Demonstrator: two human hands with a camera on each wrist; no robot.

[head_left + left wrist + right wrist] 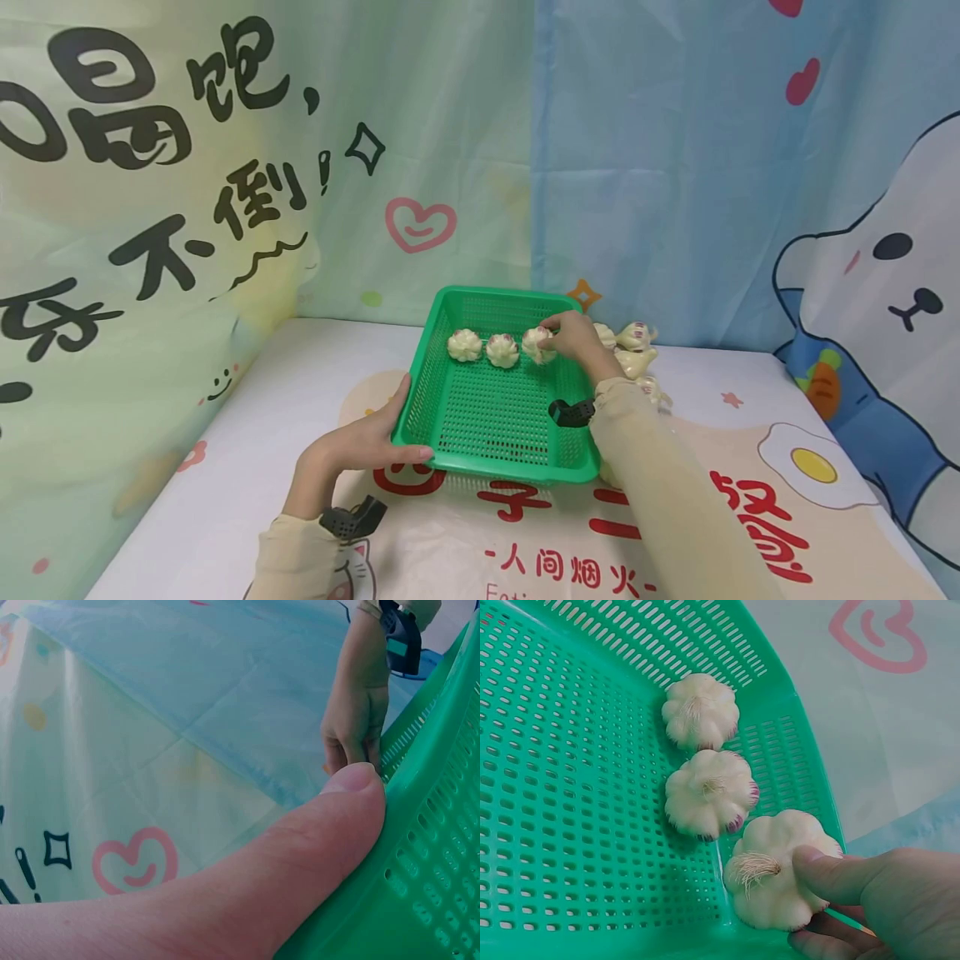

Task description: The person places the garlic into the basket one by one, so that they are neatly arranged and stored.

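Observation:
A green plastic basket (495, 464) with slotted walls sits on the table. My left hand (371, 433) holds it at the near left corner, the thumb along the front rim and the fingers against the left side. Inside, along the far part, two garlic bulbs (464, 345) (502, 351) lie root side up. To their right my right hand (577, 336) pinches a third garlic bulb (769, 874), its thumb on top near the root tuft and its fingers round the far side. This bulb is close beside the middle one.
Several more garlic bulbs (636, 362) lie on the table just right of the basket, partly hidden by my right arm. The printed tablecloth (750, 408) spreads out to the right. A patterned curtain (450, 150) hangs behind the table.

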